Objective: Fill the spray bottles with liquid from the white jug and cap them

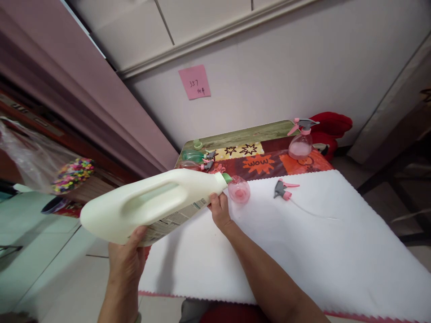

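A large pale green detergent jug (pixel 158 197) is tipped nearly on its side above the table. My left hand (pixel 129 253) is closed on its lower body near the base. Close to the neck, my right hand (pixel 220 211) supports the jug from below, its fingers wrapped against it. The jug's green spout (pixel 228 177) meets the mouth of a pink spray bottle body (pixel 239 194), which stands with its top off. Right of it lies a loose trigger spray head (pixel 282 190), grey and pink, with a thin clear tube trailing from it.
A white mat (pixel 303 255) covers the near table. Behind stands a pink spray bottle (pixel 301 146) with its trigger on. A green spray bottle (pixel 192 156) lies at the back left, near a small green cap (pixel 198 144). A pink note (pixel 195 82) sticks to the wall.
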Demonstrator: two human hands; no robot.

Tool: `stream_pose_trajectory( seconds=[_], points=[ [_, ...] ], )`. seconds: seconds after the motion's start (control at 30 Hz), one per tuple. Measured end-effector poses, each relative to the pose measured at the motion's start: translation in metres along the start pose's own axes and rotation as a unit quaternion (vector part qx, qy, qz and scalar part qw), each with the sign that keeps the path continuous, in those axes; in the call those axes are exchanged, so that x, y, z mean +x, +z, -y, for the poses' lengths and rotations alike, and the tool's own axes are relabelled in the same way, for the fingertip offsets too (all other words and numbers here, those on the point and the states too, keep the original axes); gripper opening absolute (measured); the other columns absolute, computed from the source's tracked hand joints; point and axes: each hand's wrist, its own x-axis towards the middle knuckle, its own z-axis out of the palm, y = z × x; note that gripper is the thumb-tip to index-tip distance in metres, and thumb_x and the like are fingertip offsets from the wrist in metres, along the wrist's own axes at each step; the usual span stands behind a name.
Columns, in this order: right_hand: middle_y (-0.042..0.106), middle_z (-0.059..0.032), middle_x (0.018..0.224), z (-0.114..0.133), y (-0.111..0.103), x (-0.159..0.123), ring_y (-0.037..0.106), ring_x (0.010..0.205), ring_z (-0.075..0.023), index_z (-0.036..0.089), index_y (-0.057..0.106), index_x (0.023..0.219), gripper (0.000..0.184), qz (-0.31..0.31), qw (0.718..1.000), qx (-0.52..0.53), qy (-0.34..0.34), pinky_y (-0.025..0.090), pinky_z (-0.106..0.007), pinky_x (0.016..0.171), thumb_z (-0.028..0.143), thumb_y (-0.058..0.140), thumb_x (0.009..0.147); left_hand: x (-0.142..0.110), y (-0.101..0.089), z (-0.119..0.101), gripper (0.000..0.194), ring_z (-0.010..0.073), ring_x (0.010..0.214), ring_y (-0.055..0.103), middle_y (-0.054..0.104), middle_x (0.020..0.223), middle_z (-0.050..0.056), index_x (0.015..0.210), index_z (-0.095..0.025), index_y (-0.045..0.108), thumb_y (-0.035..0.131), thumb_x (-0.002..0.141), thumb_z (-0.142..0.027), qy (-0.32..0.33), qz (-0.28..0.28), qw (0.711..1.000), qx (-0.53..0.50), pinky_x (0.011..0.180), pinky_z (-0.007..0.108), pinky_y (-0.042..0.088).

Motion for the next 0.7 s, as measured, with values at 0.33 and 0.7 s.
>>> stream_pose_trajectory(
  seconds=[0.33,0.7],
  points=[
    [0.059,0.0003,0.066,0.0004,0.0007,0.0002,0.055,0.061,-0.0151,0.017,0.069,0.097,0.049,-0.004,1.000,-0.002,-0.006,0.049,-0.027,0.058,0.065,0.060,0.089,0.0002,0.0021,0.0003,0.061,0.0242,0.100,0.074,0.079,0.107,0.008,0.110,-0.019,0.076,0.096,0.053,-0.027,0.010,-0.007,1.000,-0.009,0.077,0.024,0.062],
    [0.058,-0.0002,0.066,0.0000,0.0002,0.0004,0.054,0.062,-0.0152,0.018,0.069,0.094,0.049,-0.006,1.000,-0.021,-0.009,0.048,-0.027,0.057,0.065,0.058,0.089,-0.0026,0.0023,-0.0046,0.060,0.0236,0.097,0.074,0.080,0.104,0.007,0.109,-0.020,0.076,0.096,0.053,-0.026,-0.007,-0.004,1.000,-0.006,0.086,0.028,0.062]
  ],
)
